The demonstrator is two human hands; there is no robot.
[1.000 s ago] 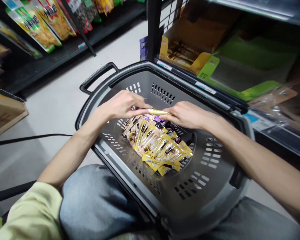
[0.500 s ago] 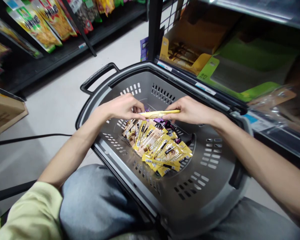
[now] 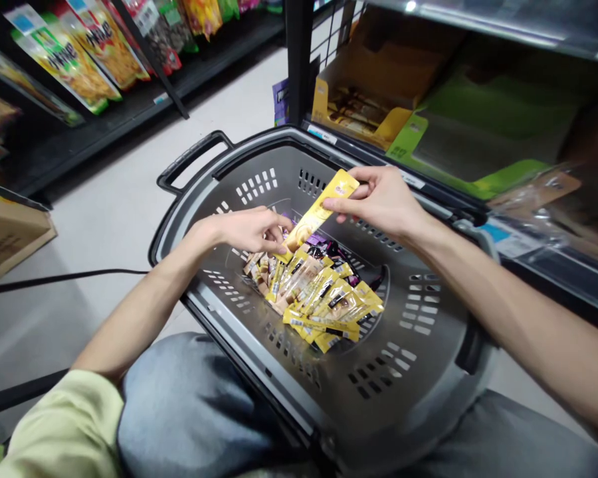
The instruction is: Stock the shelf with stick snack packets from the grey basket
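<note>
A long yellow snack packet [image 3: 313, 211] slants over the grey shopping basket [image 3: 418, 362], its front face turned up. My right hand [image 3: 379, 199] pinches its upper end between thumb and fingers. At the lower end, my left hand [image 3: 259, 229] grips the packet's corner with thumb and fingertips. Beneath them, a heap of yellow and beige stick packets [image 3: 323, 299] lies on the basket floor. Several dark purple packets [image 3: 331, 251] show at the heap's far side, partly hidden by the held packet.
Against the basket's far side stands a shelf with a yellow display box [image 3: 359, 119] of packets and a green display box [image 3: 428, 159]. Bagged snacks [image 3: 72, 60] line a black shelf at upper left. A cardboard box [image 3: 12, 229] sits on the floor at left.
The yellow packet has gone from nearly level to slanted, its right end raised and its face turned toward me. My right hand has moved up; my left has dipped slightly.
</note>
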